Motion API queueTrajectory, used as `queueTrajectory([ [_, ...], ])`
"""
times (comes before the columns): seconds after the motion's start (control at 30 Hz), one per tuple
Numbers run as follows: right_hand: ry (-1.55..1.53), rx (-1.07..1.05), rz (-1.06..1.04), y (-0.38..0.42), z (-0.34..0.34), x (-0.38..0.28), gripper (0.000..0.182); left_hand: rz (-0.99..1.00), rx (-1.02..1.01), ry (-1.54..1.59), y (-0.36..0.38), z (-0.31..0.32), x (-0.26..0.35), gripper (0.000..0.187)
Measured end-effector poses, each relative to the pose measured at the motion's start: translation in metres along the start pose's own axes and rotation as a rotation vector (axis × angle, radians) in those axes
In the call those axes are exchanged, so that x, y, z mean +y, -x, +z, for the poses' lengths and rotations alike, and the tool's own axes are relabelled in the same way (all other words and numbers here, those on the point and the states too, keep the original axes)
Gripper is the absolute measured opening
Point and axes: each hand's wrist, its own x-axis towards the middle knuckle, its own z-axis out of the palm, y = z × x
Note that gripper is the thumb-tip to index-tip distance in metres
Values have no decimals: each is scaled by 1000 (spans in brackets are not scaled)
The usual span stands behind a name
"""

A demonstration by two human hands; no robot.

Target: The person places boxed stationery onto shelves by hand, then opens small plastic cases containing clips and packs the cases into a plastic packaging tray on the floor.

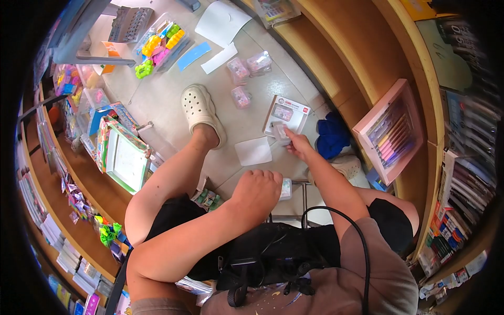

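My right hand (299,146) reaches forward and pinches a small clear plastic box (280,134). That box is over the lower edge of a white printed carton (292,111) with a picture on it, lying on the floor. Closer to my body, my left hand (257,190) is curled with its back upward. Another small clear-lidded box (285,189) pokes out at its thumb side, apparently in its grip; the fingertips are hidden. Several small clear boxes with pink contents (241,97) rest on the floor ahead. A white sheet of paper (253,151) lies between my foot and the carton.
Shelves stand on both sides. A clear bin of bright toys (163,46) is at the upper left, with white paper (222,23) and a blue strip (194,56) nearby. A pink pen box (391,131) leans at the right shelf. Blue cloth (332,135) lies beside my right shoe.
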Motion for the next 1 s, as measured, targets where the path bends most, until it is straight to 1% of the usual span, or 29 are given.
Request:
queueTrajectory([
  [0.1, -99, 32, 1, -2, 3, 14, 49, 15, 5, 0, 2, 1, 1, 43],
  [0.2, 213, 36, -238, 16, 2, 22, 48, 29, -9, -2, 4, 0, 2, 44],
  [0.3, 371, -107, -458, -14, -9, 56, 46, 37, -39, -8, 5, -3, 3, 44],
  [0.4, 399, -173, -482, -19, -9, 67, 47, 33, -21, 9, 6, 1, 1, 44],
  [0.5, 680, 56, -652, -27, -10, 82, 47, 37, -64, 24, 6, 1, 0, 46],
  [0.6, 810, 127, -535, -11, -9, 68, 56, 26, -89, 29, 7, 1, 1, 48],
  [0.7, 989, 344, -502, -18, -11, 76, 51, 24, -105, 50, 6, 0, 0, 49],
  [0.8, 1053, 365, -393, 12, -6, 49, 43, 28, -120, 48, 6, -7, 1, 49],
  [0.9, 1028, 465, -544, 10, -9, 34, 32, 24, -109, 49, 5, -4, 2, 49],
  [1.0, 684, 348, -658, -4, -12, 2, 31, 31, -110, 59, 6, -5, 3, 49],
])
